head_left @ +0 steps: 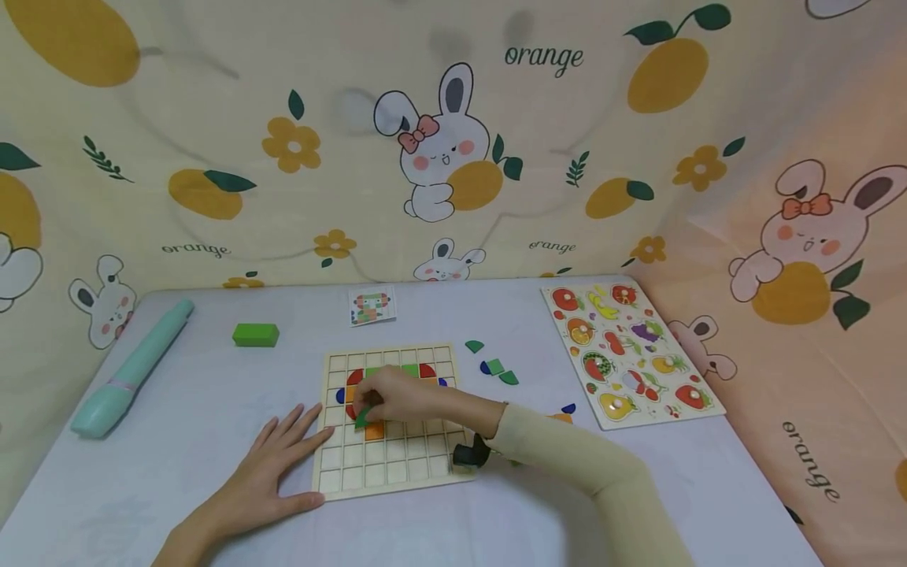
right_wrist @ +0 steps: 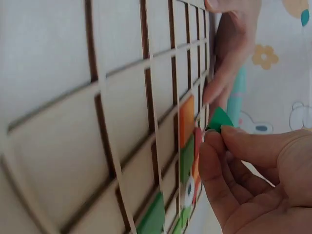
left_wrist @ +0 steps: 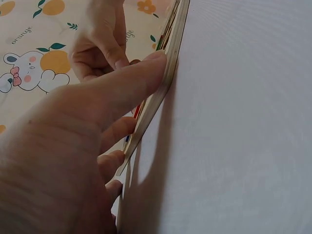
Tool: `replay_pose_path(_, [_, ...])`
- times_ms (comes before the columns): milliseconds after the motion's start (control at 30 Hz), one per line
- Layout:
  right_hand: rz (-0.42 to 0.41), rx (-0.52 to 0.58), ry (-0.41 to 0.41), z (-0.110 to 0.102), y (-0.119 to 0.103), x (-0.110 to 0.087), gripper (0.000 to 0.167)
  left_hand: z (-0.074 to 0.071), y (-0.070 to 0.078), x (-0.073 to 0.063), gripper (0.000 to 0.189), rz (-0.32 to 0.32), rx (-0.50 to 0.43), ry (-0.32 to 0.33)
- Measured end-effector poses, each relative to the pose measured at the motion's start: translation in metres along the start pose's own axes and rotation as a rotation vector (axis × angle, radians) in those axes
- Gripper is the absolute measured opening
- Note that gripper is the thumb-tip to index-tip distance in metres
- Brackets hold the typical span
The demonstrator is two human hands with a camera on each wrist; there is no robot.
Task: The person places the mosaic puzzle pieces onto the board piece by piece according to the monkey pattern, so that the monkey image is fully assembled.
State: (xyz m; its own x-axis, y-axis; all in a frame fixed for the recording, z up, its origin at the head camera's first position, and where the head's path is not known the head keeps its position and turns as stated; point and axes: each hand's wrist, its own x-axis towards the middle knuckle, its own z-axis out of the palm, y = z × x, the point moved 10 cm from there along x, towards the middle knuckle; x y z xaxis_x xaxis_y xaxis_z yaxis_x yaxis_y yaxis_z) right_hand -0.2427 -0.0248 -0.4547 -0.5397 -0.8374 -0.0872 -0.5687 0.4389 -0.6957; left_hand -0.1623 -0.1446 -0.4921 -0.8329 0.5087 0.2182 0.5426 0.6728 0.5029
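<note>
A wooden grid board (head_left: 342, 478) lies on the table with red, orange, green and blue tiles in several of its squares. My right hand (head_left: 400, 396) is over its left half and pinches a green quarter-round tile (right_wrist: 220, 119) between thumb and fingertips. Just below that tile an orange square tile (head_left: 374, 431) sits in the grid. My left hand (head_left: 268, 466) lies with fingers spread at the board's left edge, thumb and fingertips touching the rim. Part of the tile pattern is hidden behind my right hand.
Loose green and blue tiles (head_left: 495, 367) lie right of the board; an orange tile (head_left: 562, 419) is partly behind my sleeve. A fruit puzzle board (head_left: 627, 346) is at the right. Farther back are a pattern card (head_left: 372, 305), a green block (head_left: 256, 335) and a turquoise case (head_left: 135, 370).
</note>
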Motion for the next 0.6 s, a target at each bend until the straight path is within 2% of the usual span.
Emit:
replay_pose_path(167, [0.013, -0.013, -0.016, 0.012, -0.002, 0.006, 0.011, -0.001, 0.002, 0.0, 0.081, 0.024, 0.004, 0.007])
replay_pose_path(400, [-0.024, -0.045, -0.019, 0.023, -0.007, 0.01, 0.01, 0.0, -0.001, 0.0, 0.081, 0.004, -0.016, -0.005])
replay_pose_path(600, [-0.036, -0.157, 0.006, 0.024, -0.012, 0.009, 0.009, 0.0, -0.001, 0.0, 0.081, 0.003, -0.016, -0.003])
